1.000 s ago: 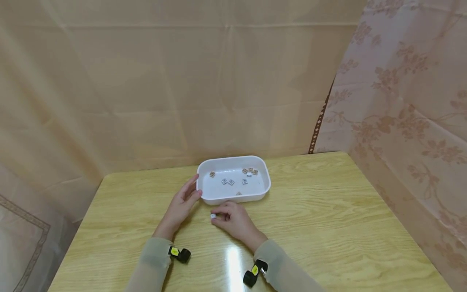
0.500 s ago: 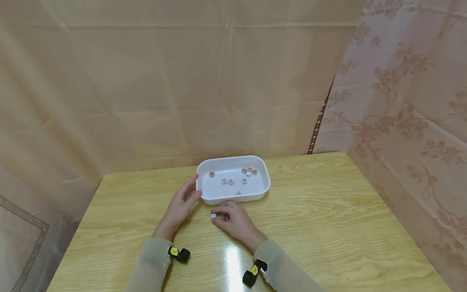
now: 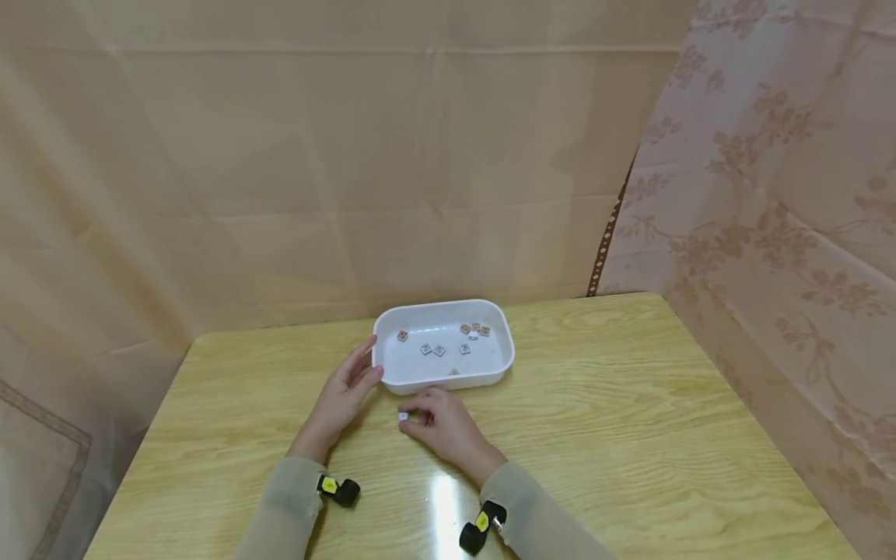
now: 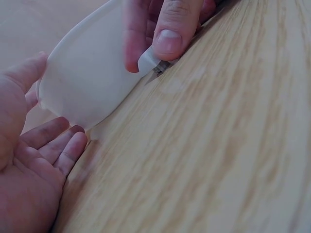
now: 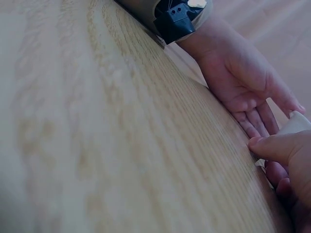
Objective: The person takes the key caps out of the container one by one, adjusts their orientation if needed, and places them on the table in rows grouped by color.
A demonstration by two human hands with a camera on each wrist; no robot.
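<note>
My right hand (image 3: 448, 432) pinches a small white block (image 3: 403, 417) between thumb and fingertips, just in front of the white tray (image 3: 420, 386). In the left wrist view the white block (image 4: 147, 62) shows a dark underside, close over the wooden surface. My left hand (image 3: 343, 400) holds the tray's left end, with the thumb at the rim and the other fingers along its wall. Several small square pieces lie in the tray, among them a tan piece (image 3: 402, 336) at the left and a white piece (image 3: 465, 349) right of the middle.
The wooden table (image 3: 630, 435) bears the tray near its far edge. A beige curtain (image 3: 315, 155) hangs behind, and a flowered curtain (image 3: 784, 233) hangs at the right. Black wrist cameras sit on both sleeves.
The head view has shifted slightly, so everything appears a little further left. Both hands keep their holds, and the pieces in the tray stay in place.
</note>
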